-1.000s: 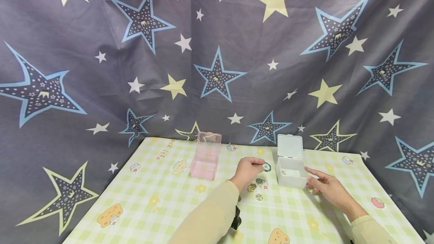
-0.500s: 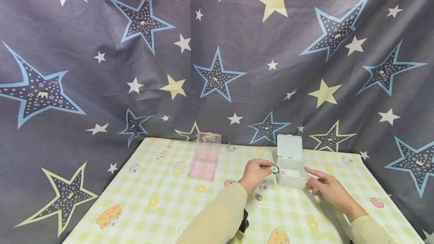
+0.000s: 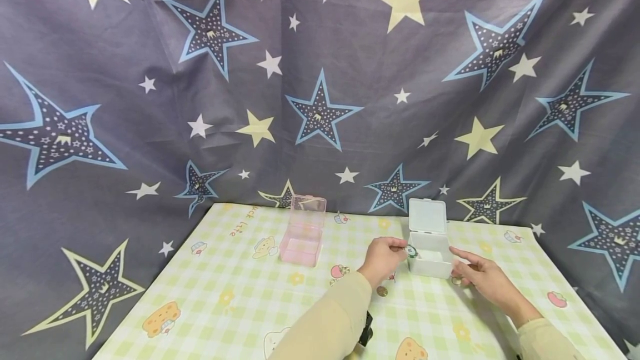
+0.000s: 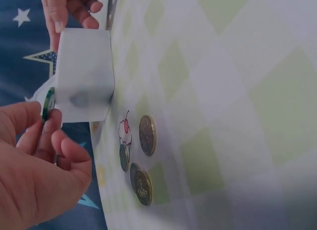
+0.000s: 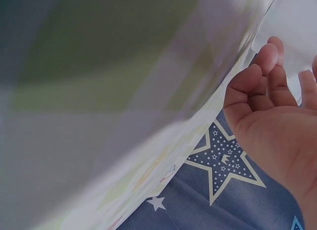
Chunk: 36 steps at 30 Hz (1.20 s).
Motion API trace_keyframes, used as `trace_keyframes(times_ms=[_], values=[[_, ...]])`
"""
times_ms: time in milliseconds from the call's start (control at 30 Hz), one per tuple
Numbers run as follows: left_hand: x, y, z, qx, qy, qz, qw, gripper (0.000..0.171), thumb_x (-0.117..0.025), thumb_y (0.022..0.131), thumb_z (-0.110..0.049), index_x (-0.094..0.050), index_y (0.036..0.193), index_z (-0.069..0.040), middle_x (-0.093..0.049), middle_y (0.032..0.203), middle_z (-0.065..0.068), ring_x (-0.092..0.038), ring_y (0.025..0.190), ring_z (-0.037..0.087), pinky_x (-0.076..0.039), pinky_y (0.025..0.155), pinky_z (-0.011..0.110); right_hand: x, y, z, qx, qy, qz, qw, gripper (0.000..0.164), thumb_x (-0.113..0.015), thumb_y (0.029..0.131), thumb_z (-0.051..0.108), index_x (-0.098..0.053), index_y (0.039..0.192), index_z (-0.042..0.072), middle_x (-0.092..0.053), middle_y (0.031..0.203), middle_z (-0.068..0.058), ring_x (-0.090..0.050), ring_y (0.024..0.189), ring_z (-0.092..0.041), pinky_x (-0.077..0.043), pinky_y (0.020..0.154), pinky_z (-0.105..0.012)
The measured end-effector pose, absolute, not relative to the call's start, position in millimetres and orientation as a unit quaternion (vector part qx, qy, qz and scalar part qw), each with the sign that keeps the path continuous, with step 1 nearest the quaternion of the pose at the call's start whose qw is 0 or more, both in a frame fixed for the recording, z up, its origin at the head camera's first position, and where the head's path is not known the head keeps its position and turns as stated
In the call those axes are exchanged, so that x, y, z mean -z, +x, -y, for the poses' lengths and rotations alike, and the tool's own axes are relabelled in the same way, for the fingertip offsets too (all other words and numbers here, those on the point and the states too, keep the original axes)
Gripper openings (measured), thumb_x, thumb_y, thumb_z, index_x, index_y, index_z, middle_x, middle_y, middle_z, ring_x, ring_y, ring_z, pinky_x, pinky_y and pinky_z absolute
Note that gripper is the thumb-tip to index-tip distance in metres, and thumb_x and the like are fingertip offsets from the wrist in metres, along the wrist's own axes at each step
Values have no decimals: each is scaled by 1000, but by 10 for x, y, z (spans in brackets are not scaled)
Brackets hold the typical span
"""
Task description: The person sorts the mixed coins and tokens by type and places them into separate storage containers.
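My left hand (image 3: 384, 259) pinches a green-and-white poker chip (image 3: 411, 250) between thumb and fingers. That chip is at the left rim of a white box (image 3: 431, 269), whose lid stands up at the back. In the left wrist view, the chip (image 4: 48, 103) shows edge-on against the box (image 4: 84, 74). My right hand (image 3: 482, 276) rests its fingertips against the box's right side, the lower fingers bent and holding nothing visible. A small round gold piece (image 3: 456, 280) is by those fingers. Several gold-coloured coins (image 4: 147, 135) lie on the cloth near my left hand.
A transparent pink box (image 3: 301, 249) with its lid raised stands to the left. One coin (image 3: 382, 291) lies in front of the left hand, more beside the left wrist. The checked tablecloth (image 3: 240, 293) carries printed cartoons. A star-patterned curtain (image 3: 320, 43) hangs behind.
My left hand has moved right with the chip, from the cloth between the boxes to the white box's left rim. The right hand and both boxes have stayed put.
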State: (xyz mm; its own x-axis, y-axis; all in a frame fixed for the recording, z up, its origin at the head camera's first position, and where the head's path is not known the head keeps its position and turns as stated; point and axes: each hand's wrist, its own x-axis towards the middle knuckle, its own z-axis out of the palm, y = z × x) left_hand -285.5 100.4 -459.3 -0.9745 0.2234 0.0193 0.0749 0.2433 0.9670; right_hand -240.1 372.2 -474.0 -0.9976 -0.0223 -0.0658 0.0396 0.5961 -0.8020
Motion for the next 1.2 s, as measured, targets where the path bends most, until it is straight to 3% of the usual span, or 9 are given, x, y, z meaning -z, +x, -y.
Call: trace_keyframes(times_ms=[67, 200, 300, 700, 900, 1033, 1200], values=[[4577, -2838, -1004, -602, 107, -788, 69, 26, -73, 98, -11, -79, 124, -11, -78, 110, 1, -64, 88, 5, -50, 62, 23, 4743, -2397, -3721, 448, 6, -893, 33, 63, -56, 112, 38, -40, 165, 8, -79, 118, -17, -71, 86, -16, -57, 77, -29], [4552, -2800, -1005, -590, 138, -791, 90, 37, -75, 100, -18, -73, 136, -10, -78, 124, 5, -72, 113, 16, -60, 90, 32, 4752, -2395, -3722, 446, 4, -894, 32, 63, -56, 112, 38, -39, 165, 6, -79, 117, -17, -71, 86, -16, -56, 76, -29], [4555, -2780, -1006, -589, 151, -788, 100, 41, -75, 100, -19, -70, 140, -9, -77, 129, 6, -70, 125, 21, -56, 109, 37, 4754, -2394, -3718, 449, 5, -893, 33, 62, -56, 112, 36, -39, 165, 6, -79, 117, -17, -70, 86, -16, -57, 76, -29], [4607, -2745, -975, -579, 158, -794, 97, 42, -73, 100, -18, -69, 140, -6, -79, 126, 5, -70, 126, 21, -57, 106, 35, 4788, -2373, -3743, 448, 5, -894, 33, 64, -56, 112, 39, -39, 165, 7, -79, 119, -18, -70, 86, -16, -57, 76, -29], [4540, -2760, -803, -561, 171, -803, 111, 38, -74, 102, -20, -71, 138, -9, -78, 125, 5, -73, 114, 19, -62, 93, 37, 4770, -2358, -3734, 450, 0, -892, 36, 66, -56, 112, 41, -39, 165, 6, -78, 120, -18, -71, 88, -17, -57, 77, -29], [4472, -2864, -600, -538, 189, -816, 91, 37, -73, 101, -20, -72, 136, -7, -78, 126, 8, -73, 116, 22, -59, 102, 34, 4744, -2364, -3729, 450, -9, -892, 30, 65, -56, 112, 41, -40, 164, 6, -78, 119, -18, -70, 87, -17, -57, 75, -30], [4393, -3029, -266, -541, 178, -819, 71, 36, -73, 101, -18, -72, 135, -6, -78, 125, 12, -73, 118, 27, -58, 105, 40, 4734, -2377, -3729, 452, -18, -892, 23, 63, -56, 112, 37, -41, 164, 5, -78, 117, -18, -68, 84, -15, -55, 72, -29]])
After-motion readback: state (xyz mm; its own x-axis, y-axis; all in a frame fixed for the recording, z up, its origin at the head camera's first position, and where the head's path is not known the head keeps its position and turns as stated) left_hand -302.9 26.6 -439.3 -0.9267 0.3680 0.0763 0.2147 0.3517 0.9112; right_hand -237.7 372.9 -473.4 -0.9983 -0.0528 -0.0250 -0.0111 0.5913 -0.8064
